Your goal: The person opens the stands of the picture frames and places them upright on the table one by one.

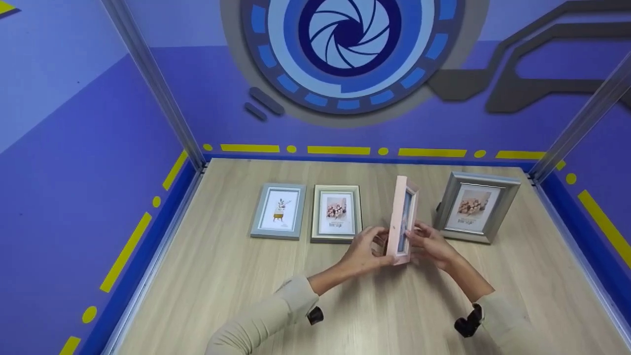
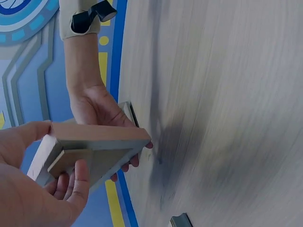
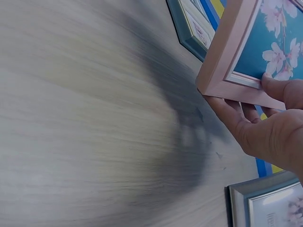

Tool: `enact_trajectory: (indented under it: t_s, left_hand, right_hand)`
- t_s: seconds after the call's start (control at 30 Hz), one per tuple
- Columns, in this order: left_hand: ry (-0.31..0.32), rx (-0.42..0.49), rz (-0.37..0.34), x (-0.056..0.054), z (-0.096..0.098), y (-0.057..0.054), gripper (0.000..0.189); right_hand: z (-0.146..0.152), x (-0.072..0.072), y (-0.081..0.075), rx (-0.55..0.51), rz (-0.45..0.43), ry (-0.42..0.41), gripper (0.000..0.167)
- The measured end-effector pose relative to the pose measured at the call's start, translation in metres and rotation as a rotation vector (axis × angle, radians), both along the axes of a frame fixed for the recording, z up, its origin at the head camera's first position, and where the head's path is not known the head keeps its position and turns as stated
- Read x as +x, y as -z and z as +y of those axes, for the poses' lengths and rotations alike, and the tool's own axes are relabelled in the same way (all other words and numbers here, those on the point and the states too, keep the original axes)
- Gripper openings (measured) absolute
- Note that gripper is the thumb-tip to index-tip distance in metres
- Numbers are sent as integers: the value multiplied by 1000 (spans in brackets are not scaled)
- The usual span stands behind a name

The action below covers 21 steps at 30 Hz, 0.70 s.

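Note:
A pink picture frame stands on edge between both hands, its side turned toward the head camera. My left hand grips it from the back, thumb on the lower edge. In the left wrist view, those fingers are at the stand on the frame's back. My right hand pinches the frame from the front side. Its thumb presses the front by the lower border, and its other fingers reach underneath. Pink blossoms on a blue-green picture show in the right wrist view.
Left of the hands, a light blue picture frame and a cream and silver one lie next to each other on the wooden table. At the right, a larger grey-silver frame stands tilted. Blue printed walls enclose the table.

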State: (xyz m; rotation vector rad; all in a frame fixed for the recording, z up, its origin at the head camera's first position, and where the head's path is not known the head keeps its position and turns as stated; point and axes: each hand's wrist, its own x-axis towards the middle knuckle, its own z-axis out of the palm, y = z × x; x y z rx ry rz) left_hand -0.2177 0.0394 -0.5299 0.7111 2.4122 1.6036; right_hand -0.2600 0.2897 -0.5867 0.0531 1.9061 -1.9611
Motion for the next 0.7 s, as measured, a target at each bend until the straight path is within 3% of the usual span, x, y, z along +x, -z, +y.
enact_trajectory:
  t_s: [0.17, 0.37, 0.5, 0.7]
  left_hand:
    - [73, 93, -79, -4, -5, 2, 44]
    - [161, 167, -177, -5, -11, 10, 50]
    - [171, 170, -167, -6, -12, 14, 52]
    - [175, 125, -95, -8, -18, 12, 52]
  right_hand:
    - [3, 0, 1, -34, 27, -41, 51]
    - [3, 4, 3, -16, 9, -31, 43]
    - [3, 6, 6, -35, 7, -37, 38]
    - [2, 3, 6, -57, 11, -65, 34]
